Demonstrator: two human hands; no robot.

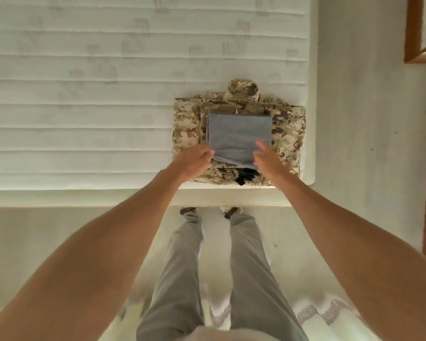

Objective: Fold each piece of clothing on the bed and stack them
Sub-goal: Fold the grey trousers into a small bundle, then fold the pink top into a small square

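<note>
Soft, even daylight fills the frame, pale and slightly washed out, with no hard glare. The mattress (108,94) shows only faint shading along its quilted ridges. A thin shadow sits under its near edge at mid-frame. Wide-angle stretch bends the forearms at the lower corners, the bottom edge smears into blur, and the whole picture looks soft.

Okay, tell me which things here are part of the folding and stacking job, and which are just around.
Part of the job:
- folded blue-grey cloth, top of the stack
- folded camouflage garments underneath
- camouflage cap at the far edge of the stack
- left hand and right hand at the cloth's near corners
- mattress

Just around:
- wooden shelf
- floor
</note>
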